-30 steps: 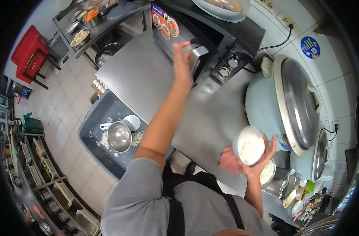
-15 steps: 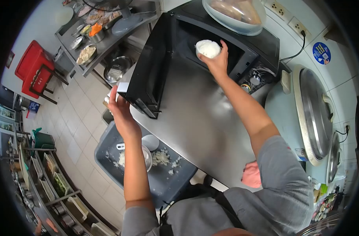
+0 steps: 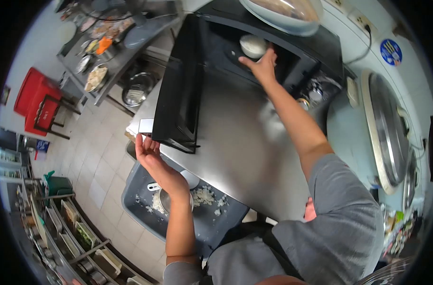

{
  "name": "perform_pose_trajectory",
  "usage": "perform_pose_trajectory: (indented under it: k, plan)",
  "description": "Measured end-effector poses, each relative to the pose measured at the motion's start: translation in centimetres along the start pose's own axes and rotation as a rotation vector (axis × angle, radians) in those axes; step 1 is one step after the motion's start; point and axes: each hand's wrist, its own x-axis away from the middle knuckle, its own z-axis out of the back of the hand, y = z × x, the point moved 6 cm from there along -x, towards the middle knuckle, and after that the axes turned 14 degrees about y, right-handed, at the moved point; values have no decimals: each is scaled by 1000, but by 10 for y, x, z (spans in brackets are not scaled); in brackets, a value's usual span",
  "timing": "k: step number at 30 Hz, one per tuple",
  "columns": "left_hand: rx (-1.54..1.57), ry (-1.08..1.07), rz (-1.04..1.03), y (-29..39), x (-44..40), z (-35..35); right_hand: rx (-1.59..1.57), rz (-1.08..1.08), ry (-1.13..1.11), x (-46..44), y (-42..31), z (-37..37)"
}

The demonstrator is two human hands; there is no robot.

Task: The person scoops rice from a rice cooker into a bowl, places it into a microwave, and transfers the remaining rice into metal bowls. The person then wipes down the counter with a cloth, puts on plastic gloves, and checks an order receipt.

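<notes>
R hand (image 3: 264, 67), fingers spread, at rice bowl (image 3: 253, 46) in open microwave (image 3: 329, 50); contact unclear. L hand (image 3: 155, 160), fingers slightly apart, by door handle (image 3: 146, 126), nr counter (image 3: 235, 137) edge.

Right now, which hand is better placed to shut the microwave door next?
Left, probably: the left hand has its fingertips at the door handle, while the right hand reaches inside the microwave, close to the bowl.

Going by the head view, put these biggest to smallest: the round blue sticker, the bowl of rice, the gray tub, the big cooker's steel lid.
1. Gray tub
2. Steel lid
3. Bowl of rice and round blue sticker: smallest, too alike to rank apart
</notes>
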Motion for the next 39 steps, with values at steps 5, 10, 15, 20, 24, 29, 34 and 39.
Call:
perform_pose_trajectory:
  k: [5,10,15,20,24,29,34,39]
  plan:
    - [32,-175,28,-4,79,-46,-405,-405,-309,107,34,126]
    - [68,-662,16,-14,123,-160,-483,-945,-181,116,73,182]
    - [59,-807,86,-23,158,-226,-1102,-1433,50,102,76,155]
    - [28,-683,291,-39,164,-211,-1622,-1469,81,105,76,141]
    - [-24,-629,243,-47,159,-172,-1957,-1599,48,103,70,136]
    - [-141,-551,222,-50,150,-120,-1928,-1783,0,105,64,147]
    - [-237,-609,83,-37,184,-99,-1146,-1220,-523,85,-33,271]
    - [-15,-1391,-327,32,341,-140,-403,-122,-309,-40,-49,454]
